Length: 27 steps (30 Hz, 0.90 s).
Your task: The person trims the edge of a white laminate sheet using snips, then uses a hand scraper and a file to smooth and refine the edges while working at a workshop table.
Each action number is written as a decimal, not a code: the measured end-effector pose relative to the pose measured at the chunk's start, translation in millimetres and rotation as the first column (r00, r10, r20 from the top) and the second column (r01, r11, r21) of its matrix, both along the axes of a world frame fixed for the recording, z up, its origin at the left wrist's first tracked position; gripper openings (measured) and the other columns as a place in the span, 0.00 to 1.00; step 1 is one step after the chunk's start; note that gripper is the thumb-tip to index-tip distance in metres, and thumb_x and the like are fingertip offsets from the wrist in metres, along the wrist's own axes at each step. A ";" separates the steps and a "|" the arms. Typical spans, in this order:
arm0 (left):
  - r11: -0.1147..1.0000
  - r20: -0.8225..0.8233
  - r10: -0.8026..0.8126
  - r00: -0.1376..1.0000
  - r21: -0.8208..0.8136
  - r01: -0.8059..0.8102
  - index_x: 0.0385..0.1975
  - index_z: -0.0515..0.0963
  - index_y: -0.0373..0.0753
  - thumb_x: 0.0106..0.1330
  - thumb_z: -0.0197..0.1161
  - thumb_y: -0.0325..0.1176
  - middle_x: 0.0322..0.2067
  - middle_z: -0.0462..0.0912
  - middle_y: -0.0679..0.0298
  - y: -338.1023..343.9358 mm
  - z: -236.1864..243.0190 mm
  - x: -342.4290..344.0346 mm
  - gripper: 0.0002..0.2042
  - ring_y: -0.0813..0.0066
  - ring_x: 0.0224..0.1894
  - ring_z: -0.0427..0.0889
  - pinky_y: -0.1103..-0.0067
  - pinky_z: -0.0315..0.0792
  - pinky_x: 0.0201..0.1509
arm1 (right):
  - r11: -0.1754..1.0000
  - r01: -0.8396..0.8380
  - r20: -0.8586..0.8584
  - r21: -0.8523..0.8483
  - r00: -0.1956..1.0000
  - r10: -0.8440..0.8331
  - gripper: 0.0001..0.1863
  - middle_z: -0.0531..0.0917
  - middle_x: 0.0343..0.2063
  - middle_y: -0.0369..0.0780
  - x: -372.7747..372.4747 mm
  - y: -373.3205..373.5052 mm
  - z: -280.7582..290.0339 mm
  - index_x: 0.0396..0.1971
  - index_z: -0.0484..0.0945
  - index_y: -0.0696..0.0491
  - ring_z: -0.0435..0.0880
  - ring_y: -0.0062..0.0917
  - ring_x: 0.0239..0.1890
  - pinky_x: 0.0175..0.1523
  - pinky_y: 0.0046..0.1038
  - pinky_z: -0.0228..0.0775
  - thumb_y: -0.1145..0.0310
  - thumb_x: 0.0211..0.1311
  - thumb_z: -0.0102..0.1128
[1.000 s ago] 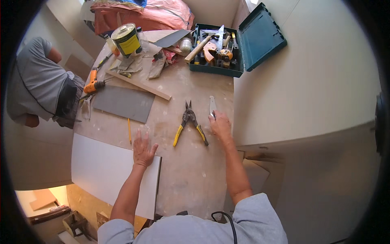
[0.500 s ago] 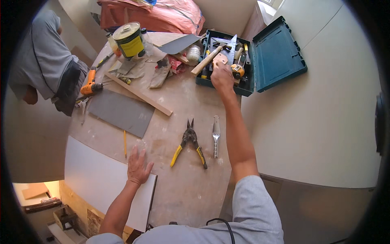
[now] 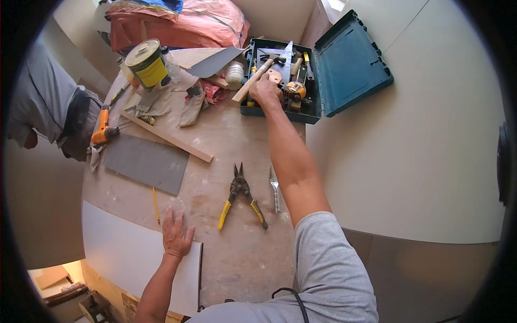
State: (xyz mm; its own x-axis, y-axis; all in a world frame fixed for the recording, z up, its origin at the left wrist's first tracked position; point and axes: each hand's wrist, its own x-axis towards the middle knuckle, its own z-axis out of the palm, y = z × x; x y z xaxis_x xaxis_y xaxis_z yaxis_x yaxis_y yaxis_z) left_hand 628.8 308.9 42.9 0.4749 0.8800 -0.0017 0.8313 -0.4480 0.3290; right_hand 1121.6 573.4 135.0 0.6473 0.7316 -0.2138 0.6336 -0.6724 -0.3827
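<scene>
Because the hammer [image 3: 256,77] overhung the toolbox [image 3: 344,67], upper centre, it could be knocked loose by the right hand [image 3: 265,91], grip indiscernible; the left hand [image 3: 176,238] was splayed.

No legible text, tin label [image 3: 151,74] seemingly blurred

Workshop-like room: smudged worktable [image 3: 237,269], open toolbox [image 3: 351,69], orange drill [image 3: 101,128], snips [image 3: 239,188], metal can [image 3: 146,65].
</scene>
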 end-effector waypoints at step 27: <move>1.000 -0.020 0.017 1.000 -0.004 -0.017 0.67 0.69 0.37 0.63 0.68 0.46 0.74 0.56 0.42 0.1 -3.8 -2.5 0.34 0.42 0.73 0.60 0.57 0.56 0.75 | 0.982 -0.080 0.262 -0.169 0.957 0.123 0.22 0.79 0.62 0.49 80.0 -67.9 5.8 0.61 0.78 0.44 0.78 0.47 0.64 0.66 0.45 0.72 0.63 0.67 0.57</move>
